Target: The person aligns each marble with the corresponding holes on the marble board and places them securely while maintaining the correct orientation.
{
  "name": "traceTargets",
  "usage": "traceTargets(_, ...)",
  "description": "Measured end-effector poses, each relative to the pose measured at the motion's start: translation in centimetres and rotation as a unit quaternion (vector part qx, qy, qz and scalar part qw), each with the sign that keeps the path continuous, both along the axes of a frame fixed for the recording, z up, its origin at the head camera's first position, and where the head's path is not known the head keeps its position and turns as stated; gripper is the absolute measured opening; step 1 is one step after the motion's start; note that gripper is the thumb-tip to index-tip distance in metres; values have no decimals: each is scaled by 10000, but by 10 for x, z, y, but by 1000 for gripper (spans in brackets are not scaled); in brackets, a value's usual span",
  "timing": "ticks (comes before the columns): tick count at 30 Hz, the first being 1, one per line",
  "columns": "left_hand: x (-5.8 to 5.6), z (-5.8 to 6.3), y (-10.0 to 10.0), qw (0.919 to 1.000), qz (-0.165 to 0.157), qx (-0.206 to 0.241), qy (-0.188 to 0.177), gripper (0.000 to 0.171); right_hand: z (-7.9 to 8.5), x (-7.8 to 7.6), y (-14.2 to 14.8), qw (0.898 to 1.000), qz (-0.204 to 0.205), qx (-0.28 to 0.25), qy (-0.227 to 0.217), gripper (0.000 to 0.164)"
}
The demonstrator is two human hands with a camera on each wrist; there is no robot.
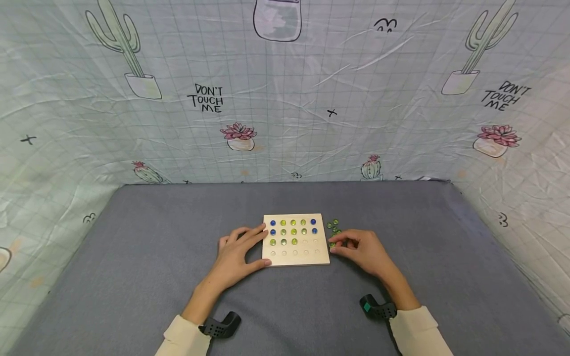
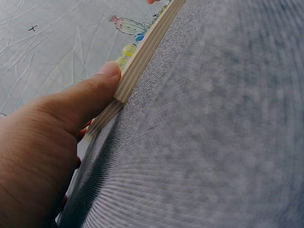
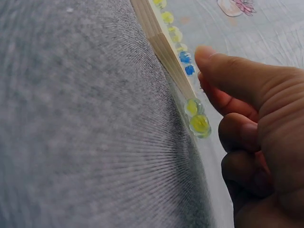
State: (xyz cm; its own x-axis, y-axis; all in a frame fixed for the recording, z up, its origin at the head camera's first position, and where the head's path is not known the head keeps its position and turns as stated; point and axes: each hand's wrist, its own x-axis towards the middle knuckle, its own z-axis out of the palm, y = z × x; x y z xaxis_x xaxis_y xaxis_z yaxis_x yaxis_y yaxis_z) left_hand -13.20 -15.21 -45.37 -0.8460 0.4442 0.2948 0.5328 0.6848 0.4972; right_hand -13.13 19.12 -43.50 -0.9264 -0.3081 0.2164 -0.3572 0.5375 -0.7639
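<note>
My left hand (image 1: pixel 235 257): thumb and fingers spread apart; the thumb touches the board's near left corner, and fingertips meet its left edge higher up.
My right hand (image 1: pixel 362 248): just beyond the board's right edge, thumb and index fingertips close together above the loose marbles, the other fingers curled; I cannot tell whether a marble is pinched between the tips.
Wooden board (image 1: pixel 299 247): pale, lying flat between my two hands, with striped layers along its side in both wrist views.
Blue marbles (image 1: pixel 272 223): four, one at each end of the far row and of the second row.
Yellow-green marbles (image 1: pixel 293 232): three between the blue pairs in each of those rows, and three more from the left in the third row.
Shallow hollows (image 1: pixel 295 253): two at the third row's right end, five along the row nearest me.
Loose marbles (image 1: pixel 336 222): a small green cluster beside the board's right edge, partly hidden by my right hand.
Black wristbands (image 1: pixel 221 327): one at each wrist, beside cream sleeves (image 1: pixel 420 331).
Grey cloth (image 1: pixel 147 257): spread beneath everything.
Backdrop (image 1: pixel 285 99): pale, creased fabric printed with potted cacti and "DON'T TOUCH ME".
</note>
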Motion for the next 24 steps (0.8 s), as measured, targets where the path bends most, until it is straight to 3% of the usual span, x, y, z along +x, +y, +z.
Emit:
traceTargets(9,2,-2,1,9999,14,50,154,72,2,-3,-7,9999,28,139,59,14)
traceTargets(24,7,-1,3,9999,79,-67,47,73,0,-9,-27,9997,223,45,109,14)
